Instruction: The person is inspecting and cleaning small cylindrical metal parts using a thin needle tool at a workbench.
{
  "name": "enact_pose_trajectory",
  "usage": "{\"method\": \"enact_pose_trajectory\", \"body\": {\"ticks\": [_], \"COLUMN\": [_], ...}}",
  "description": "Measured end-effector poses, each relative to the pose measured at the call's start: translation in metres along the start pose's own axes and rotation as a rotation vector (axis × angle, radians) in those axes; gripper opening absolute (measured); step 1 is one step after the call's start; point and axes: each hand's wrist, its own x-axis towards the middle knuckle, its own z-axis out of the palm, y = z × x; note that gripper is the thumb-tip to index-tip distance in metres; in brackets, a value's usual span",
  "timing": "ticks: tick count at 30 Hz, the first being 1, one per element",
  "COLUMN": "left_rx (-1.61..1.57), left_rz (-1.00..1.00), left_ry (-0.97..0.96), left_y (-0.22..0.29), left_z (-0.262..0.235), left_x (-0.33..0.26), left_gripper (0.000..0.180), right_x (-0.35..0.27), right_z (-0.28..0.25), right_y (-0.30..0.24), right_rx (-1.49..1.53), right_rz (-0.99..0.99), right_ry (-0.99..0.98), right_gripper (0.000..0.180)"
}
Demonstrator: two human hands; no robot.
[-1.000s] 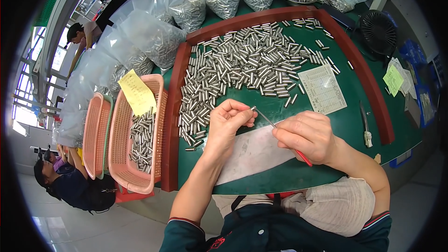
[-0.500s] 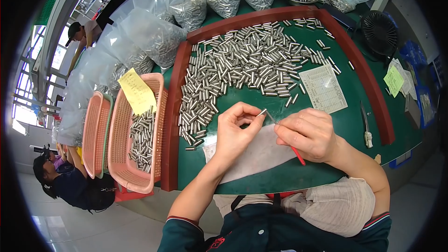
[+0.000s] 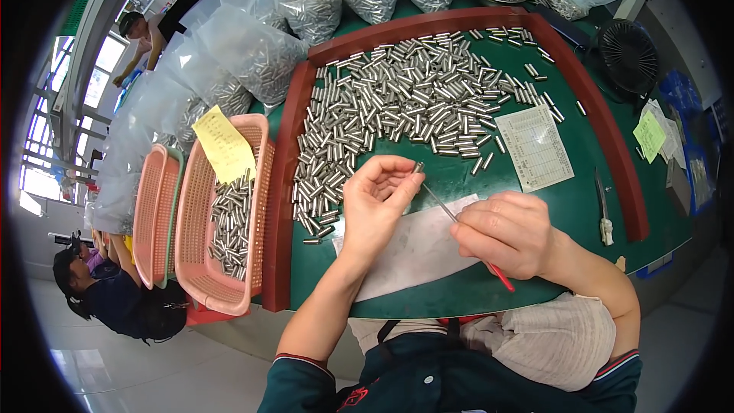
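Over the green counter (image 3: 451,177), both hands were closed on something small. The left hand (image 3: 376,200) pinched a short metal pin (image 3: 418,167) between thumb and fingertips. The right hand (image 3: 506,233) gripped a slim tool (image 3: 440,203), its red handle sticking out below the palm and its thin shaft slanting up toward the pin; whether the tip touched the pin I could not tell.

Beneath the hands lay a pale sheet (image 3: 413,254). Beyond them a broad heap of pins (image 3: 405,95) spread across the counter, bordered by a dark red frame (image 3: 281,191). A printed card (image 3: 539,151) lay at the heap's right edge, and farther right a narrow pointed tool (image 3: 601,203) lay near the frame.

Left of the frame stood a pink basket (image 3: 200,291), partly filled with similar pins, a yellow note (image 3: 223,144) resting at its far end. Clear bags (image 3: 264,61) of metal pieces lined the far left side, and a black fan (image 3: 627,57) stood at far right.
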Motion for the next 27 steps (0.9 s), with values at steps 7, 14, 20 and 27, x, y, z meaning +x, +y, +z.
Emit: {"method": "enact_pose_trajectory", "body": {"ticks": [7,14,20,27], "left_rx": [-0.374,-0.501,-0.486,-0.457], "left_rz": [-0.308,-0.421,-0.421,-0.425], "left_ry": [-0.158,-0.212,-0.22,-0.242], "left_y": [-0.0005,0.0004,-0.0004,-0.0004], "left_z": [-0.0066,-0.0089,-0.0098,-0.0099], "left_x": [0.0025,0.0038,0.0034,0.0033], "left_gripper": [0.014,0.014,0.015,0.015], "right_x": [0.0025,0.0014,0.0025,0.0025], "right_z": [-0.0031,-0.0041,-0.0048,-0.0051], "right_y": [0.0011,0.0024,0.0014,0.0025], "right_rx": [-0.008,-0.007,0.0,0.002], "right_rz": [0.045,0.08,0.086,0.088], "right_ry": [0.016,0.013,0.016,0.012], "right_gripper": [0.021,0.022,0.022,0.021]}}
